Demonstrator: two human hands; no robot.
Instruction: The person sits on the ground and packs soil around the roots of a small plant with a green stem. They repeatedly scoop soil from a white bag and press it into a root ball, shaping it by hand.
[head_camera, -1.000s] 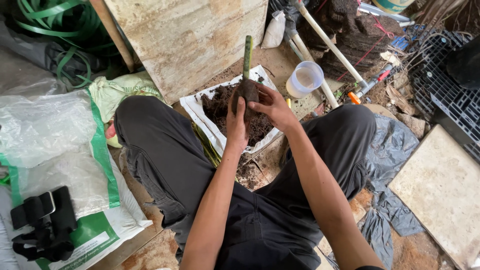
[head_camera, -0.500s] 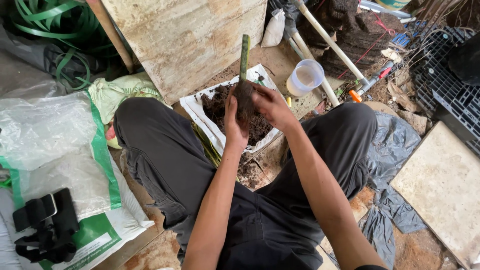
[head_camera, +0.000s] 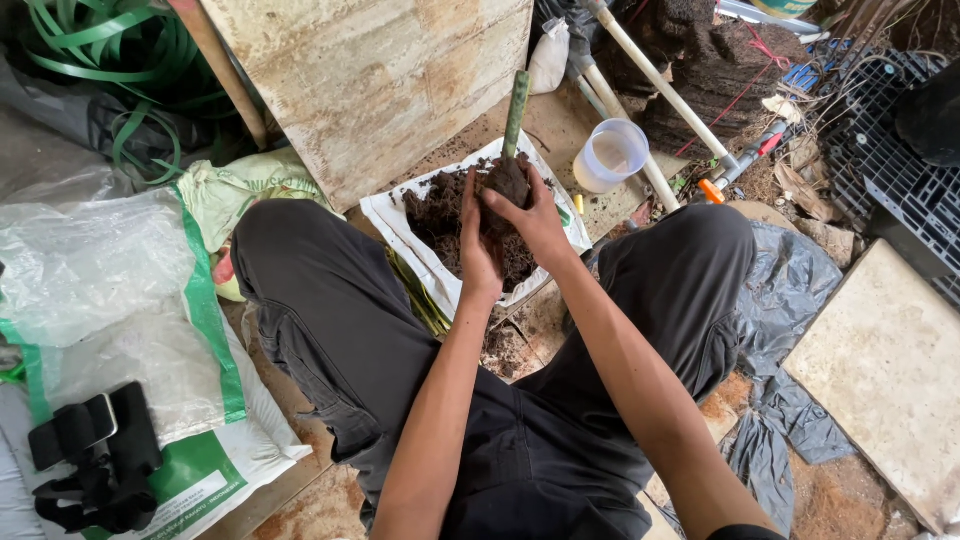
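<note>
Cluttered yard floor; hands (head_camera: 512, 222) cup soil clump (head_camera: 507, 182) on green stem (head_camera: 516, 112) over white soil bag (head_camera: 400, 222).

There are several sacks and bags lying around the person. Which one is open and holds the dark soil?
The white sack between the knees, right under both hands, is spread open with dark soil inside. The green-striped sack at the left and the small white bag hold no visible soil.

Crumbly dark soil clump (head_camera: 508, 182), smooth green stem (head_camera: 515, 112), translucent plastic cup (head_camera: 611, 155), rough weathered board (head_camera: 380, 75)

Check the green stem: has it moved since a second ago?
No. The green stem sits where it was against the board, both hands around its soil.
</note>
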